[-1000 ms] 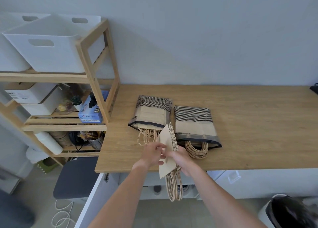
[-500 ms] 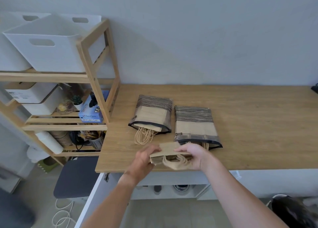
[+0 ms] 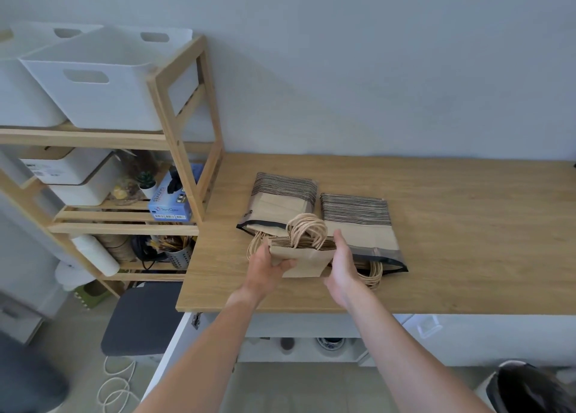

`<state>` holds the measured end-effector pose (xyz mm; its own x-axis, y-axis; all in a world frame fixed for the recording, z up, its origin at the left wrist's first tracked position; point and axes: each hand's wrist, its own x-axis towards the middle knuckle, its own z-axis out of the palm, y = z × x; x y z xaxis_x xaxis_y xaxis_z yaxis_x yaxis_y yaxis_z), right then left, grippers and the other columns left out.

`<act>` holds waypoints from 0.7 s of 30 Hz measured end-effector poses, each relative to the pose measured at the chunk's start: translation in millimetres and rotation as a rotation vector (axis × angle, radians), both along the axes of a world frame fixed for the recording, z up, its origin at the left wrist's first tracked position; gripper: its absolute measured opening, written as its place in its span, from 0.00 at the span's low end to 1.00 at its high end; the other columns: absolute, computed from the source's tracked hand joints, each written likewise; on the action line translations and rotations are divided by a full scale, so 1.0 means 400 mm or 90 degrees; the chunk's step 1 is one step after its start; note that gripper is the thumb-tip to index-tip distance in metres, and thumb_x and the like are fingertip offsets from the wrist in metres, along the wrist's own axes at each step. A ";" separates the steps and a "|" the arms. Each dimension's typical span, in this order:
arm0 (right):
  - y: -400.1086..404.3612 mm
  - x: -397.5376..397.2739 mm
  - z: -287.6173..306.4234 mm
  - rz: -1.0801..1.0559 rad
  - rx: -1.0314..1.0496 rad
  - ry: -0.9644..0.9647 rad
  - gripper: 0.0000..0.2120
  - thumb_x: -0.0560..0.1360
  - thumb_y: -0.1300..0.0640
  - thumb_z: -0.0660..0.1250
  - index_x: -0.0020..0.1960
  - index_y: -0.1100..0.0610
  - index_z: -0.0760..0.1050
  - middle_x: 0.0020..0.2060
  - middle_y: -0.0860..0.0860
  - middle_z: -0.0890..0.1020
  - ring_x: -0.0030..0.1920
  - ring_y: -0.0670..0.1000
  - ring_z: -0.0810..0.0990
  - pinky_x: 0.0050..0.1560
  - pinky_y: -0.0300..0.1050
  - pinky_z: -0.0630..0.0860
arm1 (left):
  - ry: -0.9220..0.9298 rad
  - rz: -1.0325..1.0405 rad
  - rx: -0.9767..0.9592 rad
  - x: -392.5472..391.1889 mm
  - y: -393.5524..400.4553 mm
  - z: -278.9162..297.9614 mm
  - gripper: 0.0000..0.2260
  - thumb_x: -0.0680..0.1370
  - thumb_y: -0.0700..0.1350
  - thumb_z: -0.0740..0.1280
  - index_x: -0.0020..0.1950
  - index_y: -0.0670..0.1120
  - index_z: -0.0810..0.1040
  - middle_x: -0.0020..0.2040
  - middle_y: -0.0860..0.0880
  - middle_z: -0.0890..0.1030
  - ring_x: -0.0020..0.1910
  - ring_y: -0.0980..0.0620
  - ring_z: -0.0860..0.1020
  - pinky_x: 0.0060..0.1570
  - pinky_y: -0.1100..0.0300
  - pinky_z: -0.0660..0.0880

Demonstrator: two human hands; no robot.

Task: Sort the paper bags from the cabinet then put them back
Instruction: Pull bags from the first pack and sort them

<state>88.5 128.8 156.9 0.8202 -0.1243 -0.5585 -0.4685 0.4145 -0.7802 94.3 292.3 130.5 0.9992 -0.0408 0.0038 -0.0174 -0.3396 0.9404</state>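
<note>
A small stack of brown paper bags (image 3: 307, 256) stands upright above the wooden counter (image 3: 452, 231), its twisted paper handles (image 3: 307, 228) sticking up. My left hand (image 3: 268, 264) grips the stack's left edge with the thumb across its front. My right hand (image 3: 343, 263) presses flat against its right side. Behind it lie two striped pouches filled with flat paper bags: the left pouch (image 3: 282, 203) and the right pouch (image 3: 358, 225), with handles spilling out of their open ends.
A wooden shelf unit (image 3: 180, 138) with white bins (image 3: 103, 82) and a blue glove box (image 3: 170, 202) stands left of the counter. Below the counter, an open white cabinet (image 3: 311, 347) shows. A dark stool (image 3: 140, 319) and a bin (image 3: 530, 387) stand on the floor.
The stack was turned from hanging handles-down at the counter's edge to upright with its handles up. It moved forward over the counter, just in front of the two pouches.
</note>
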 end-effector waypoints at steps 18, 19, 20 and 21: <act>-0.035 0.034 0.078 0.235 -0.417 -0.148 0.09 0.78 0.53 0.62 0.57 0.51 0.76 0.55 0.49 0.81 0.58 0.51 0.77 0.56 0.49 0.72 | -0.103 -0.040 0.254 0.065 0.014 0.049 0.26 0.65 0.45 0.80 0.58 0.51 0.73 0.52 0.55 0.78 0.53 0.55 0.75 0.55 0.61 0.70; -0.045 0.032 0.076 0.281 -0.423 -0.174 0.11 0.76 0.53 0.63 0.57 0.50 0.76 0.54 0.48 0.81 0.58 0.51 0.76 0.57 0.49 0.71 | -0.101 -0.069 0.307 0.071 0.021 0.056 0.24 0.65 0.46 0.80 0.56 0.52 0.74 0.50 0.55 0.78 0.52 0.54 0.75 0.52 0.59 0.72; -0.052 0.029 0.081 0.332 -0.435 -0.187 0.12 0.73 0.53 0.63 0.57 0.49 0.76 0.54 0.48 0.81 0.58 0.50 0.76 0.57 0.49 0.71 | -0.104 -0.092 0.363 0.075 0.027 0.064 0.21 0.65 0.48 0.79 0.54 0.53 0.75 0.48 0.55 0.78 0.50 0.52 0.76 0.50 0.57 0.74; -0.059 0.030 0.085 0.374 -0.455 -0.201 0.13 0.73 0.53 0.64 0.56 0.48 0.76 0.53 0.48 0.81 0.56 0.50 0.77 0.55 0.50 0.71 | -0.108 -0.109 0.414 0.079 0.033 0.072 0.19 0.66 0.50 0.79 0.52 0.53 0.76 0.47 0.55 0.78 0.49 0.51 0.77 0.48 0.54 0.76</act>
